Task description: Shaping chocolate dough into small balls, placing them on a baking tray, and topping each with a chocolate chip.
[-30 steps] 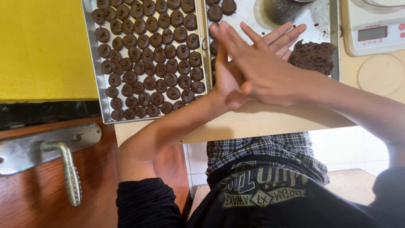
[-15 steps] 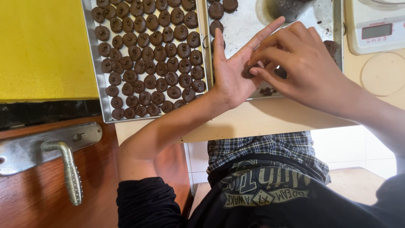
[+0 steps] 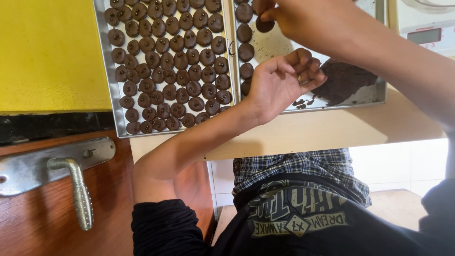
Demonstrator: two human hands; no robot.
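Two metal baking trays sat side by side on the pale tabletop (image 3: 332, 135). The left tray (image 3: 110, 90) was packed with small round chocolate cookies (image 3: 176, 71), roughly seven across and about ten rows deep, so somewhere near seventy, though the top rows ran out of frame and I couldn't get an exact count. Each had a tiny dark dot on top.

The right tray (image 3: 374, 95) was mostly bare: one column of five cookies (image 3: 245, 52) along its left edge, plus one more being set down beside that column. That sixth cookie (image 3: 264, 25) was pinched in the fingertips of the right hand (image 3: 303, 21), right at the tray's top. One lump of dark chocolate dough (image 3: 343, 83) lay in the lower right part of that tray, with a few crumbs near it.

The left hand (image 3: 279, 83) hovered over the right tray, just beside the dough, fingers curled loosely inward; couldn't tell if it held anything. One ring (image 3: 299, 78) showed on it.

One digital scale (image 3: 426, 33) stood at the top right, and one metal door handle (image 3: 78, 192) at the lower left.
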